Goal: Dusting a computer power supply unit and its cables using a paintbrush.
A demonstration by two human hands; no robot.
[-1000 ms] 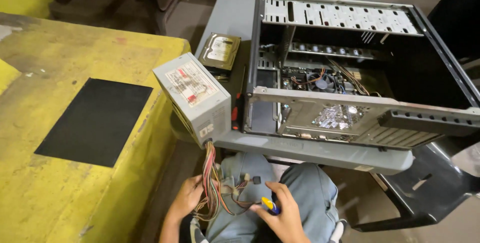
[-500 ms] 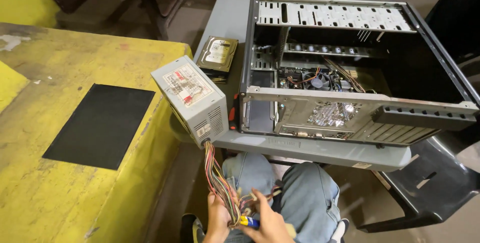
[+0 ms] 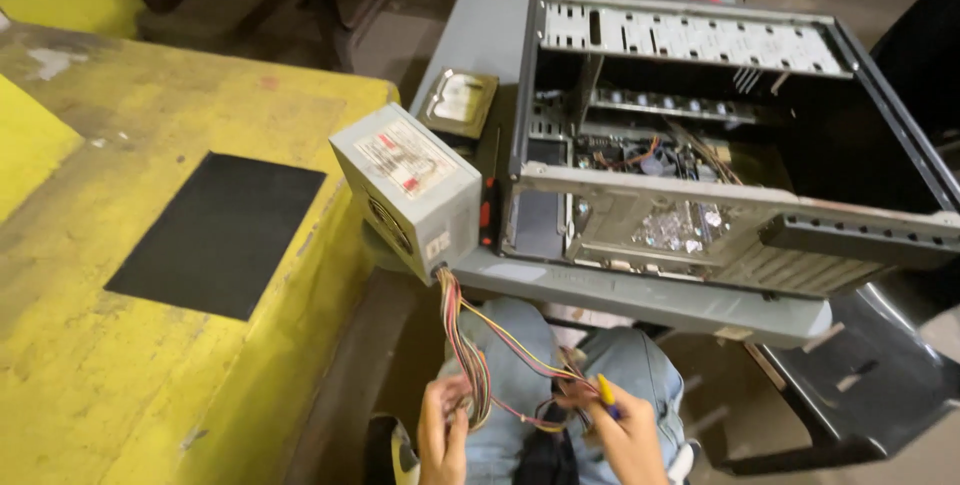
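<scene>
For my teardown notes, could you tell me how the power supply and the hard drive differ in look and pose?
The power supply is a tall grey box that overhangs the table edge; the hard drive is a thin slab that lies flat on it. Coloured wires trail from the power supply to both hands; the hard drive shows none. Both sit left of the open case.

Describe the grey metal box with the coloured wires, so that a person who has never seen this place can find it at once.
Find the open computer case lying on the grey table. Just left of it, at the table's near corner, sits the power supply unit, a grey metal box with a label on top. Unlike the flat hard drive behind it, it trails a bundle of coloured wires down to the left hand.
</scene>
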